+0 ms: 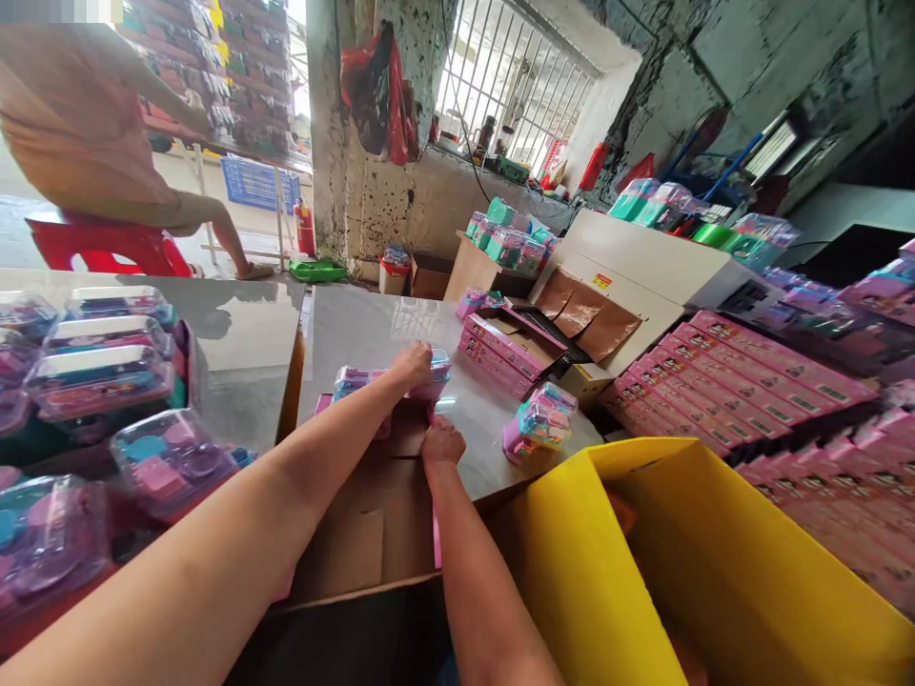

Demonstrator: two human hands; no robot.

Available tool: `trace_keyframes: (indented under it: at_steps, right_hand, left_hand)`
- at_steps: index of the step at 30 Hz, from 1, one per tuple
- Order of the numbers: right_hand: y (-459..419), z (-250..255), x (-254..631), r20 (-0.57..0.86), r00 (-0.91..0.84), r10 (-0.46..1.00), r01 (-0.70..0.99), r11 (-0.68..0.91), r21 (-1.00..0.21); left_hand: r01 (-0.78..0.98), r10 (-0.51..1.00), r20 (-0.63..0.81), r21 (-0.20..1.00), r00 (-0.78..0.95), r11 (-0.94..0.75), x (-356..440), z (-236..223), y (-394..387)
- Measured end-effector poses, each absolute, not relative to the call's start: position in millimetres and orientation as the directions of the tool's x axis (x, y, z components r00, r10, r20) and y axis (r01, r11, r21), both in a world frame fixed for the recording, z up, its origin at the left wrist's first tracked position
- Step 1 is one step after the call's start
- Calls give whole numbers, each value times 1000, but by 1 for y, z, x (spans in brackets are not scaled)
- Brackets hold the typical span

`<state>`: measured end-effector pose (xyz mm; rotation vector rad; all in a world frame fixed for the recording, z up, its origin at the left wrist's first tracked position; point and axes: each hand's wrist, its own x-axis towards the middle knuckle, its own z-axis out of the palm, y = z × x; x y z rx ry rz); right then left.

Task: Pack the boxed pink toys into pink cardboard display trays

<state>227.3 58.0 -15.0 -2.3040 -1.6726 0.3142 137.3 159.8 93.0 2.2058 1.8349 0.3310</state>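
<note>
My left hand (413, 364) reaches forward over the grey table (372, 329) and rests closed on a clear plastic toy pack (433, 373) with pink and teal contents. My right hand (441, 442) is closed, knuckles up, pressing on a brown cardboard sheet (372, 519) beside a thin pink edge; what it grips is hidden. Another toy pack (350, 381) lies just left of my left wrist. A further pack (541, 424) stands to the right of my right hand.
An open yellow box (686, 562) sits at lower right. Rows of flat pink boxes (743, 381) fill the right side. Several clear toy packs (100, 381) pile up at left. A person sits on a red chair (100, 243) at far left. Cardboard cartons (607, 305) stand behind.
</note>
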Motion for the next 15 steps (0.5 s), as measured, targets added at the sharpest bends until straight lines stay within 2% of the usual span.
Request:
trace_keyframes:
  at_steps: [3,6,8,11,13,15]
  right_hand:
    - [59,-16,226,-28,322,946,849,-302,-434]
    - [61,-14,229,-34,320,947,781,-284,-556]
    - [59,-9,241,-44,300,953,712,-254,-655]
    - [49,8,272,-57,257,965,577,-201,-792]
    - [39,22,296,-49,189,981,452,-131,-882]
    - [28,37,314,-16,34,999,154,-21,-988]
  left_hand:
    - [883,972,79,405,223,-236,132,107,158]
    - [775,946,185,543,267,-325,115,126,153]
    - [614,913,228,682,339,-398,97,138,146]
    - [260,792,267,846,548,-465,67,153,124]
    - [123,662,260,872,703,-473,55,162,104]
    - [81,521,210,874,828,-480,52,169,83]
